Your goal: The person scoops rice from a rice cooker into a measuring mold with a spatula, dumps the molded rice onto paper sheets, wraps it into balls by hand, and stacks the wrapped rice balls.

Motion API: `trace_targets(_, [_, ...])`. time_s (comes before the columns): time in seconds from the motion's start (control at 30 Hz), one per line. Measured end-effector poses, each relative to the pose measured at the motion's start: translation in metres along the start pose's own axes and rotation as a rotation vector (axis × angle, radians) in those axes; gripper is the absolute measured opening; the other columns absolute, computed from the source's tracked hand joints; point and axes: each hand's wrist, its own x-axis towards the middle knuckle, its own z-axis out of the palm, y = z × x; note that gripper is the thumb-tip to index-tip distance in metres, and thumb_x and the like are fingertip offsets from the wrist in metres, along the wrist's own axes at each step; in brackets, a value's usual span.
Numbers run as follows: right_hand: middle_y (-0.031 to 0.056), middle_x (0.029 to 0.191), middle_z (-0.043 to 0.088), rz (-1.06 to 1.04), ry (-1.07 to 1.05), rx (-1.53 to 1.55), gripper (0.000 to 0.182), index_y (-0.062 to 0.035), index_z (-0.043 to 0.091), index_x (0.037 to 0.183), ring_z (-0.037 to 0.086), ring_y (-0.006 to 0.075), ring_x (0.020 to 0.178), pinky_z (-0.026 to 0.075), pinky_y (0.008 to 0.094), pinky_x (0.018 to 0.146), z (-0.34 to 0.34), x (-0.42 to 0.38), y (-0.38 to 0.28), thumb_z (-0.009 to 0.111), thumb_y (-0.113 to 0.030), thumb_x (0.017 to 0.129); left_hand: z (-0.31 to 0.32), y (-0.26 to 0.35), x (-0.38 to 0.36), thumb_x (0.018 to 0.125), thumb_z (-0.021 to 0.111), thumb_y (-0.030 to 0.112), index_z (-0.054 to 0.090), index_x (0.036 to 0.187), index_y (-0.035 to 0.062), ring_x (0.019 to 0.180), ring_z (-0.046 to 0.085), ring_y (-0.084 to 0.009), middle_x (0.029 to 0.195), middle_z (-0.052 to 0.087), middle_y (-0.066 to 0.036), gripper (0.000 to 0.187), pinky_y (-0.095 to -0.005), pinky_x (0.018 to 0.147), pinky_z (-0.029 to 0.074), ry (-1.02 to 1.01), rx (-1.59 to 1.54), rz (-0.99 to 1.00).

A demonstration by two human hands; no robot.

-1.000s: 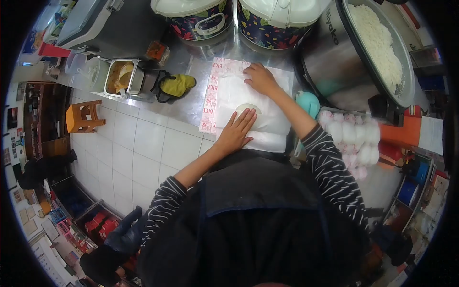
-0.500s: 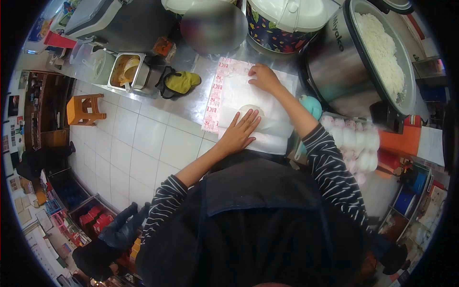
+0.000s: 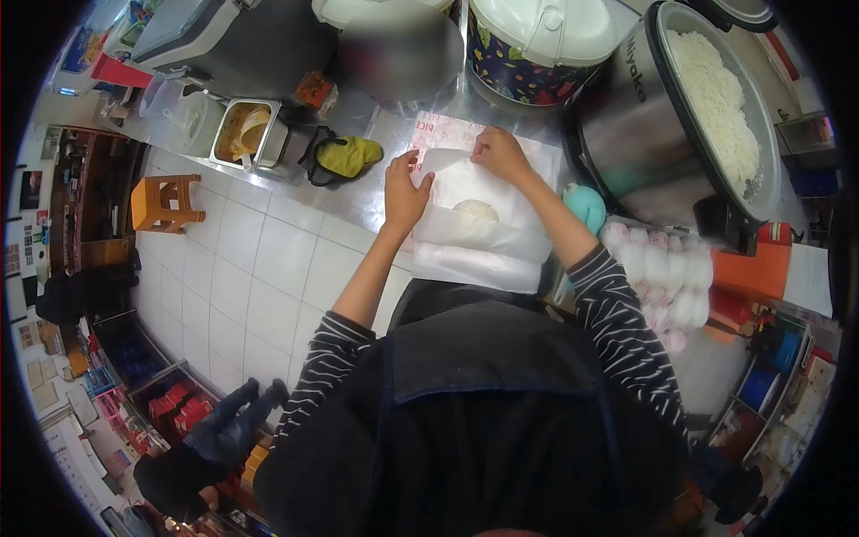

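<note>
On the metal counter, a white sheet of wrapping paper [image 3: 452,177] lies over red-printed paper [image 3: 446,128]. A small white rice mound [image 3: 477,211] rests on the sheet, its near side partly covered by a fold. My right hand [image 3: 501,155] has its fingers pinched at the sheet's far edge, which curls up a little. At the left edge is my left hand [image 3: 407,190], its thumb and fingers apart; whether the fingertips touch the paper is hard to tell.
A big cooker full of white rice [image 3: 711,98] stands to the right, above stacked round white wrapped packs [image 3: 658,268]. A teal object [image 3: 584,208] lies beside the paper. To the left are a yellow-black pouch [image 3: 344,158] and a metal food tub [image 3: 243,134]. An orange stool [image 3: 167,204] stands on the floor.
My left hand has left the rice mound and moved away from me to the paper's left edge. My right hand has shifted slightly right, and the sheet's far edge now curls up.
</note>
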Motion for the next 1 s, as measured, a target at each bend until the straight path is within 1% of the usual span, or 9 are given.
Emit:
trace_targets(0.13, [0.0098,0.083,0.055,-0.028,0.043,0.012,0.015,-0.0058,0.062,0.067,0.055,0.0275,0.088,0.045,0.0352,0.076,-0.007,-0.006,-0.007,0.075,-0.009,0.062,0.007,0.001,0.011,0.074,0.07,0.008,0.053,0.113,0.0026,0.093,0.052,-0.0284,0.104,0.055,-0.013,0.043,-0.0378,0.086,0.042,-0.031,-0.091,-0.12])
trace_targets(0.23, [0.0064,0.084,0.056,-0.09,0.072,0.007,0.012,-0.0093,0.062,0.064,0.054,0.0257,0.093,0.046,0.0362,0.077,-0.012,-0.009,-0.013,0.074,-0.009,0.061,0.009,0.009,0.013,0.073,0.071,0.008,0.055,0.109,0.0046,0.093,0.051,-0.0282,0.101,0.055,-0.013,0.039,-0.0377,0.085,0.042,0.043,-0.032,-0.015])
trace_targets(0.33, [0.0048,0.084,0.056,-0.14,0.063,-0.031,0.013,-0.0101,0.062,0.063,0.054,0.0249,0.091,0.046,0.036,0.077,-0.017,-0.013,-0.017,0.074,-0.009,0.061,0.01,0.011,0.015,0.071,0.072,0.008,0.061,0.097,0.008,0.095,0.05,-0.0272,0.097,0.056,-0.009,0.028,-0.0376,0.083,0.04,0.083,0.094,0.146])
trace_targets(0.4, [0.0062,0.082,0.055,-0.239,0.078,-0.008,0.015,-0.0068,0.061,0.067,0.054,0.0259,0.085,0.044,0.0358,0.075,-0.02,-0.016,-0.02,0.075,-0.005,0.06,0.008,0.008,0.016,0.067,0.074,0.007,0.064,0.082,0.01,0.095,0.05,-0.0259,0.094,0.057,-0.005,0.018,-0.0375,0.08,0.039,0.05,0.118,0.271])
trace_targets(0.5, [0.0062,0.08,0.055,-0.314,0.072,-0.009,0.015,-0.0068,0.061,0.066,0.054,0.0253,0.084,0.044,0.0359,0.074,-0.022,-0.024,-0.022,0.074,-0.004,0.06,0.005,0.002,0.013,0.063,0.075,0.005,0.064,0.074,0.0106,0.093,0.05,-0.0242,0.092,0.057,-0.001,0.016,-0.0372,0.078,0.039,0.086,0.129,0.404])
trace_targets(0.6, [0.0022,0.084,0.055,-0.403,0.089,-0.06,0.017,-0.0126,0.06,0.07,0.053,0.0216,0.087,0.042,0.0352,0.069,-0.021,-0.034,-0.023,0.073,-0.008,0.061,-0.001,-0.003,0.007,0.06,0.075,0.004,0.063,0.072,0.0107,0.092,0.05,-0.0234,0.092,0.057,-0.001,0.018,-0.0371,0.076,0.038,0.069,0.14,0.467])
trace_targets(0.73, [0.0016,0.089,0.054,-0.384,0.162,-0.119,0.024,-0.0148,0.061,0.079,0.052,0.0217,0.09,0.039,0.0358,0.07,-0.022,-0.047,-0.04,0.074,-0.009,0.06,-0.003,-0.006,0.002,0.059,0.075,0.004,0.062,0.07,0.0108,0.09,0.05,-0.0234,0.09,0.057,0.0,0.018,-0.0375,0.075,0.038,0.081,0.14,0.481])
trace_targets(0.93, [0.0013,0.103,0.053,-0.547,0.197,-0.359,0.027,-0.0182,0.064,0.091,0.047,0.022,0.103,0.037,0.0392,0.079,-0.002,-0.046,-0.068,0.071,-0.013,0.065,-0.003,-0.001,-0.002,0.059,0.075,0.005,0.061,0.069,0.011,0.084,0.048,-0.0245,0.087,0.054,-0.002,0.018,-0.0365,0.071,0.038,0.084,0.114,0.485])
trace_targets(1.0, [0.0024,0.108,0.052,-0.529,0.102,-0.396,0.031,-0.0204,0.065,0.097,0.044,0.0236,0.11,0.036,0.0408,0.083,0.0,-0.044,-0.07,0.069,-0.015,0.067,-0.002,-0.001,-0.003,0.06,0.075,0.005,0.061,0.068,0.0104,0.083,0.048,-0.0248,0.087,0.053,-0.003,0.018,-0.0363,0.07,0.039,0.109,0.13,0.516])
